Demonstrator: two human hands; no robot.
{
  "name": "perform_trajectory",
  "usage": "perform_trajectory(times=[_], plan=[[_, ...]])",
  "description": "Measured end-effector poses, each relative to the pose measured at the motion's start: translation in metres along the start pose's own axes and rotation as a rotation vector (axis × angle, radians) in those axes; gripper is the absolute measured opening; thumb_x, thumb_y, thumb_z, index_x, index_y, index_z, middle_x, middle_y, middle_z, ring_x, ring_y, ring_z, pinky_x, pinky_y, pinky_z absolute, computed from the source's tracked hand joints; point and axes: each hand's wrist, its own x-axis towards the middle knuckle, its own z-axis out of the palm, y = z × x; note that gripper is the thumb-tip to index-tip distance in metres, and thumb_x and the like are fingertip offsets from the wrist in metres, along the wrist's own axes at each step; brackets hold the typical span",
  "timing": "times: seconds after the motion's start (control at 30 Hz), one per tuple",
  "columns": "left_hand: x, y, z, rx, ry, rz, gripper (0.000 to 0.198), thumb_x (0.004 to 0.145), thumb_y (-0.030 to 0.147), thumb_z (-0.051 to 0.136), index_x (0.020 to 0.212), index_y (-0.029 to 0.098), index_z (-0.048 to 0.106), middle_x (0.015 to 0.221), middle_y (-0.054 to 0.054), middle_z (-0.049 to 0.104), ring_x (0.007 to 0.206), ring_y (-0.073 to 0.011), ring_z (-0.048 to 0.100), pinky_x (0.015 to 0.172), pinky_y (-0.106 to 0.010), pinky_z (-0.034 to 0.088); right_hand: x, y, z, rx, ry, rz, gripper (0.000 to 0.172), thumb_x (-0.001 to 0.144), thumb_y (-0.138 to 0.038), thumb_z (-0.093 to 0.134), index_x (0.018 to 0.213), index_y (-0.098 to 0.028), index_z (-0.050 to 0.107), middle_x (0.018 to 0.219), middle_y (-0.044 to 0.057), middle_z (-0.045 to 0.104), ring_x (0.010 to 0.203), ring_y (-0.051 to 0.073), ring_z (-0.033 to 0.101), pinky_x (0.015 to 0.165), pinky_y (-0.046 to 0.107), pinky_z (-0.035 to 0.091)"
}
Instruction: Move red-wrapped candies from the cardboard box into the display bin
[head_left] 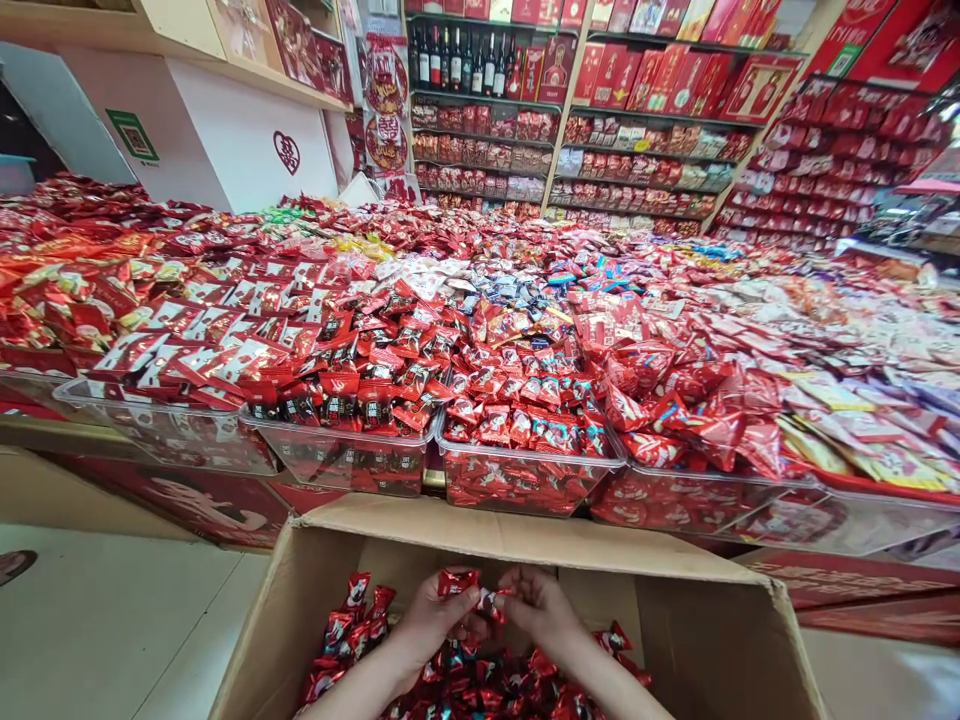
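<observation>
Inside a large open cardboard box [712, 640], both of my hands are close together above a heap of red wrapped candies [480, 690]. My left hand [435, 620] is closed, with a red wrapped candy [457, 581] between thumb and fingers. My right hand [544, 605] pinches a second shiny wrapped candy [491, 601] beside the left fingertips. The left fingers touch or nearly touch this second candy. More candies lie piled against the box's left side, and a few are at the right behind my right forearm.
Clear plastic bins [525, 480] full of wrapped sweets line the display right behind the box. Shelves with bottles [457, 65] and red gift boxes [660, 80] stand at the back. Pale floor tiles [195, 610] show at left. Part of a shoe [15, 565] appears at the left edge.
</observation>
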Motion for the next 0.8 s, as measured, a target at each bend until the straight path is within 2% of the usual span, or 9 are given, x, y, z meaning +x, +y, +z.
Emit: perform_trajectory(times=[0.1,0.17,0.3,0.37,0.4,0.5,0.6,0.7,0.8], plan=[[0.004,-0.004,-0.005,-0.011,0.058,0.004,0.041,0.052,0.046,0.07,0.076,0.016,0.056,0.062,0.001,0.065,0.055,-0.0136,0.059,0.049,-0.022,0.038,-0.011,-0.015,-0.003,-0.165,-0.041,-0.013,0.013,0.057,-0.024,0.063,0.058,-0.016,0.052,0.048,-0.004,0.048,0.047,0.01,0.04,0.047,0.022,0.026],[0.006,-0.006,-0.008,-0.028,0.1,0.003,0.041,0.05,0.046,0.071,0.073,0.017,0.054,0.058,0.004,0.062,0.054,-0.0129,0.057,0.049,-0.022,0.039,-0.026,-0.036,-0.005,-0.274,-0.102,-0.022,0.008,0.058,-0.02,0.061,0.057,-0.017,0.054,0.047,-0.004,0.049,0.045,0.009,0.039,0.044,0.022,0.025],[0.007,-0.007,-0.009,-0.053,0.131,0.007,0.036,0.051,0.044,0.071,0.065,0.018,0.05,0.05,0.007,0.055,0.048,-0.0112,0.053,0.049,-0.023,0.039,-0.058,-0.105,-0.007,-0.389,-0.349,-0.056,0.011,0.062,-0.026,0.063,0.063,-0.018,0.055,0.053,-0.003,0.053,0.047,0.009,0.041,0.044,0.02,0.029],[0.005,-0.007,-0.007,-0.04,0.112,0.014,0.034,0.053,0.043,0.07,0.063,0.018,0.049,0.046,0.008,0.051,0.043,-0.0092,0.048,0.045,-0.021,0.034,-0.063,-0.148,-0.009,-0.39,-0.325,-0.151,0.015,0.066,-0.032,0.062,0.064,-0.018,0.055,0.055,-0.002,0.054,0.049,0.009,0.042,0.044,0.021,0.031],[0.003,-0.007,-0.007,-0.029,0.097,0.018,0.033,0.054,0.042,0.069,0.063,0.018,0.049,0.046,0.008,0.05,0.042,-0.0082,0.046,0.043,-0.02,0.031,-0.06,-0.169,-0.01,-0.437,-0.259,-0.259,0.016,0.066,-0.032,0.061,0.063,-0.018,0.056,0.056,-0.001,0.055,0.05,0.01,0.043,0.045,0.021,0.031],[0.0,-0.006,-0.006,0.011,0.056,0.02,0.032,0.056,0.042,0.068,0.065,0.018,0.049,0.046,0.009,0.05,0.042,-0.0068,0.044,0.043,-0.019,0.028,-0.028,-0.228,-0.012,-0.598,0.018,-0.487,0.021,0.066,-0.036,0.061,0.06,-0.016,0.056,0.05,-0.002,0.051,0.045,0.008,0.039,0.043,0.021,0.03],[0.002,-0.007,-0.008,0.048,0.044,0.034,0.034,0.056,0.044,0.068,0.063,0.018,0.047,0.046,0.009,0.05,0.042,-0.0071,0.045,0.042,-0.018,0.026,0.024,-0.272,-0.011,-0.738,0.259,-0.521,0.026,0.065,-0.039,0.061,0.061,-0.014,0.058,0.049,-0.004,0.047,0.045,0.006,0.037,0.043,0.02,0.029],[0.008,-0.011,-0.011,0.073,0.03,0.067,0.037,0.054,0.047,0.067,0.058,0.02,0.043,0.042,0.01,0.045,0.037,-0.0065,0.04,0.038,-0.019,0.022,0.07,-0.296,-0.003,-0.805,0.324,-0.486,0.022,0.064,-0.031,0.061,0.054,-0.012,0.057,0.045,-0.004,0.041,0.042,0.006,0.034,0.043,0.022,0.028],[0.014,-0.016,-0.012,0.095,0.011,0.094,0.037,0.055,0.046,0.066,0.057,0.021,0.04,0.036,0.011,0.04,0.032,-0.0055,0.032,0.036,-0.02,0.019,0.097,-0.306,0.01,-0.858,0.349,-0.434,0.019,0.061,-0.024,0.062,0.049,-0.012,0.053,0.045,-0.003,0.043,0.043,0.007,0.038,0.044,0.022,0.03]])
